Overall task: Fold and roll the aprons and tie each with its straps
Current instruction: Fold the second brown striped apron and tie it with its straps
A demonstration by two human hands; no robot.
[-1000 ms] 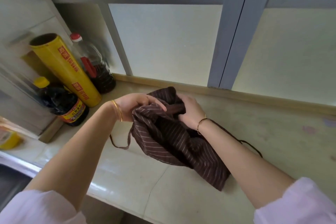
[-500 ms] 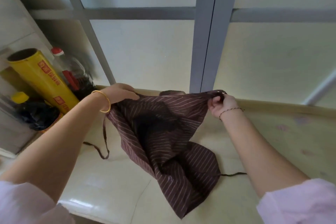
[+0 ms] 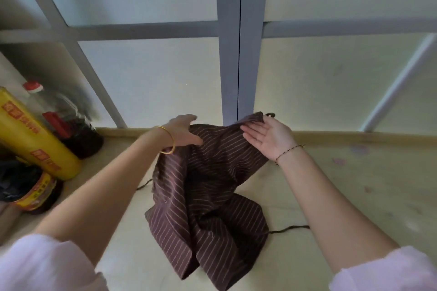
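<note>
Head: left hand (image 3: pixel 183 133), right hand (image 3: pixel 267 139) on apron (image 3: pixel 208 196)

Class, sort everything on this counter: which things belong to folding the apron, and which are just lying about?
Job: striped apron, strap, left hand, right hand.
Lying about: yellow wrap roll, red-capped bottle, dark sauce bottle.
</note>
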